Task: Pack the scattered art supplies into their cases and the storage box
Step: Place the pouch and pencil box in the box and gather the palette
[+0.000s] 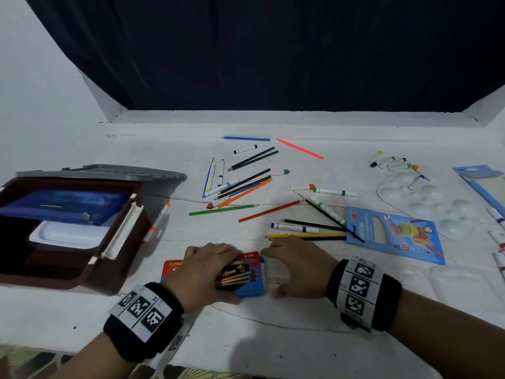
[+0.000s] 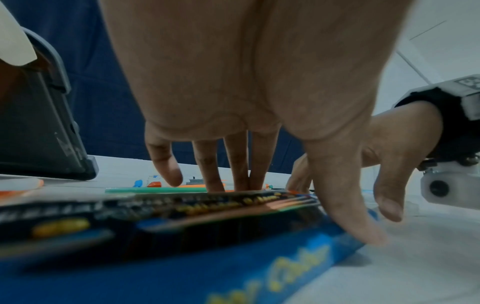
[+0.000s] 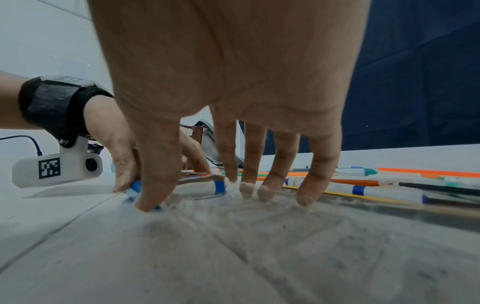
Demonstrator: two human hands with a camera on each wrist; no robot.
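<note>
Together, our hands work at the pencil case (image 1: 243, 277), which lies flat on the counter (image 1: 273, 337) near its front edge. Our left hand (image 1: 203, 272) lies over the case, fingers reaching across the top to its far edge and thumb bent down against the near blue side, so the grip is clamped on the case. Our right hand (image 1: 297, 265) sits at the open right end of the case; its fingers (image 3: 265, 192) stand spread and nearly straight with the tips on the counter, the thumb at the corner of the end flap, so this grip is apart and encloses nothing.

Just beyond our right hand lie a yellow pencil (image 1: 303, 236) and a blue-capped marker (image 1: 295, 228). To the right of those sits the blue neon box (image 1: 393, 236), flat, with a thin brush (image 1: 330, 217) crossing its left edge. Further back, more pencils and markers (image 1: 240, 184) are scattered over the middle of the counter. At the right are a clear palette (image 1: 437, 203) and small paint tubes (image 1: 390, 162).

At the left stands the storage box (image 1: 68, 228), open, its grey lid (image 1: 103, 172) behind it. Inside are a blue pouch (image 1: 62, 206) and a white tray (image 1: 68, 236). An orange-capped marker (image 1: 157, 224) lies just beside the right wall of the storage box.
</note>
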